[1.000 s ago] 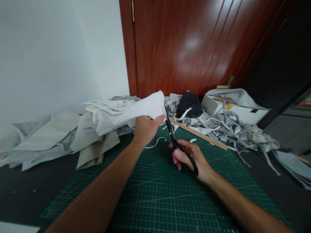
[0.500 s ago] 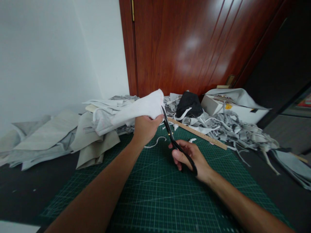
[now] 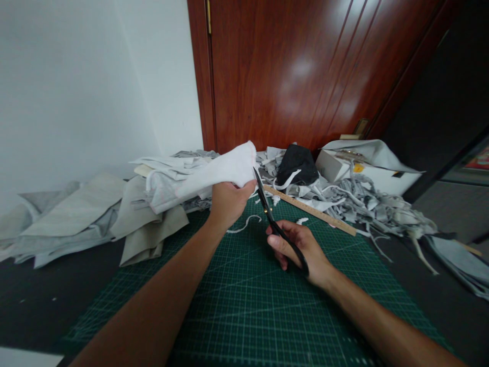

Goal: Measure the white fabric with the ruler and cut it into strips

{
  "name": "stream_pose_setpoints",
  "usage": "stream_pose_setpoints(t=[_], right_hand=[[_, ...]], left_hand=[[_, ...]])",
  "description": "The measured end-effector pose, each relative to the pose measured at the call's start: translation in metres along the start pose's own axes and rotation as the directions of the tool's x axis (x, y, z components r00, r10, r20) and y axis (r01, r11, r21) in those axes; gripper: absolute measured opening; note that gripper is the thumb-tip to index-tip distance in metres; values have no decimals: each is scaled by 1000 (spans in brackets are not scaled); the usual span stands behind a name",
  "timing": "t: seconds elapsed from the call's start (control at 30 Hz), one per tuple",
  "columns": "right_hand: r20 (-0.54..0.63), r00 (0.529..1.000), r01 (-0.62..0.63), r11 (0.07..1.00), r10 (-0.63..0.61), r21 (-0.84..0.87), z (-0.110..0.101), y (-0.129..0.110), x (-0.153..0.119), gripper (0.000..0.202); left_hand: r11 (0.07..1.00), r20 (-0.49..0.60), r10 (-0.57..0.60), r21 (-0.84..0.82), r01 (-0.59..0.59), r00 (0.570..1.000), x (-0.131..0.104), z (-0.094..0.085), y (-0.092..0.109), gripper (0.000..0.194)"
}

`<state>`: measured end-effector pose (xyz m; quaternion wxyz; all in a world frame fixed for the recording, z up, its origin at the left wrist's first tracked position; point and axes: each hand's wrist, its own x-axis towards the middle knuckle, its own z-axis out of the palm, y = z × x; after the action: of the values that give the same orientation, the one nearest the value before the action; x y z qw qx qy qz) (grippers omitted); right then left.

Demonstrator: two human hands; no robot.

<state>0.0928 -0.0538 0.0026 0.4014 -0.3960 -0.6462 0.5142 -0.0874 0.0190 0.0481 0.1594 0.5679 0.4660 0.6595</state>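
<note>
Green mat [image 3: 244, 290], 1 curly strip [image 3: 248, 223] loose; left hand [image 3: 232, 200] pinching cloth [image 3: 229, 165], right hand [image 3: 296, 242] gripping scissors [image 3: 268, 214]; edge cutting looks unfinished imo

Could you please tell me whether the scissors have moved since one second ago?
Yes, slightly: the scissors have shifted left in the picture, their tip now nearer the door frame.

Dim, cool light; glare patches on glossy wooden door [image 3: 298, 76]. Cutting mat [image 3: 237, 311] darkens toward near edge. Wide-angle stretch at frame edges; grey fabric [image 3: 458, 262] beyond mat's right edge blurry.
</note>
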Motion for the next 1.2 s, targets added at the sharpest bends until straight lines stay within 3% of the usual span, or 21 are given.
stream_pose_setpoints(t=[0.2, 0.4, 0.53, 0.73, 1.2], right_hand=[[12, 1000, 23, 1000, -23, -4, 0, 4, 0, 63], [17, 999, 33, 999, -33, 1, 0, 6, 0, 64], [15, 999, 44, 999, -44, 7, 1, 6, 0, 62], [17, 999, 46, 999, -46, 20, 2, 5, 1, 58], [17, 999, 45, 998, -46, 31, 2, 5, -1, 56]], left_hand=[[998, -6, -5, -56, 5, 1000, 0, 1, -2, 20], [964, 38, -14, -265, 23, 999, 1, 3, -7, 26], [928, 67, -70, -361, 90, 995, -1, 5, -7, 17], [899, 155, -218, -353, 260, 964, -1, 5, -5, 25], [858, 208, -249, -406, 315, 946, 2, 4, -5, 24]])
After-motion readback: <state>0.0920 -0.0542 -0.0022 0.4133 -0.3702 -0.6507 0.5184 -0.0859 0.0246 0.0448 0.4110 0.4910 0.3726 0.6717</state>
